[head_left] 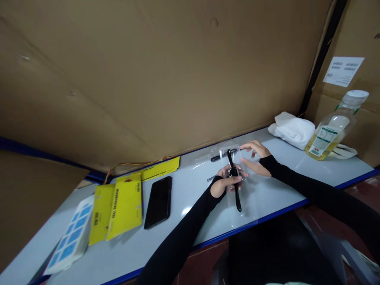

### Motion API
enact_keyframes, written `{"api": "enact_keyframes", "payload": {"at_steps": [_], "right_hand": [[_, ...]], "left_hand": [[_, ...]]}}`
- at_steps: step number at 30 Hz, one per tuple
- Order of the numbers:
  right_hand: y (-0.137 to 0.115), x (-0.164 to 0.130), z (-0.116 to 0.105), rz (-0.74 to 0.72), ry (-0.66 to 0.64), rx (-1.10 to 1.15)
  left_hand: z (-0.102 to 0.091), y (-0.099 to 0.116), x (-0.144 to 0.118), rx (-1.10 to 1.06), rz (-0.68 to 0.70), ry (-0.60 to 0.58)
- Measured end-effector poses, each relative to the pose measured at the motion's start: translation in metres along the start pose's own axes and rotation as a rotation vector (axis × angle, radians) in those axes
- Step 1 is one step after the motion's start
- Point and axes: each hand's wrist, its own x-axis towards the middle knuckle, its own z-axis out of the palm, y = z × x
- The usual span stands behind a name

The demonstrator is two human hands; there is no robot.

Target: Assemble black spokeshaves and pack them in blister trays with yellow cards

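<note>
Our left hand [228, 181] is clamped round a slim black tool [234, 179] in a clear plastic sleeve [242, 158] above the glossy white table [184, 190]; our right hand [255, 156], fingers spread, touches the sleeve's edge.

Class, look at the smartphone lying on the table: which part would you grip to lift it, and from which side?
Grip the smartphone across its two long edges near the middle, coming from above. It lies flat, screen up, so only the thin sides offer purchase. The yellow cards sit close on one side, leaving little finger room there.
</note>
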Motion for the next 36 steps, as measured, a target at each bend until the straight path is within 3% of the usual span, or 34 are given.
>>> {"api": "enact_keyframes", "payload": {"at_steps": [3, 7, 11, 19, 25, 30, 36], "right_hand": [[-0.005, -0.008, 0.009, 0.236, -0.067, 0.178], [-0.012, -0.020, 0.016, 0.503, -0.291, 0.330], [-0.015, -0.025, 0.019, 0.497, -0.359, 0.406], [-0.010, -0.022, 0.015, 0.424, -0.376, 0.302], [-0.010, -0.022, 0.015, 0.515, -0.427, 0.376], [-0.013, -0.018, 0.007, 0.574, -0.486, 0.470], [-0.008, -0.014, 0.004, 0.519, -0.465, 0.363]], "left_hand": [[0.000, -0.005, 0.005, -0.072, 0.039, 0.163], [0.001, -0.009, 0.009, -0.125, 0.192, 0.338], [-0.001, -0.010, 0.011, -0.140, 0.242, 0.469], [-0.002, -0.013, 0.011, -0.152, 0.260, 0.564], [-0.007, -0.017, 0.016, -0.235, 0.280, 0.587], [-0.007, -0.013, 0.015, -0.277, 0.299, 0.460], [-0.010, -0.009, 0.013, -0.291, 0.293, 0.371]]}}
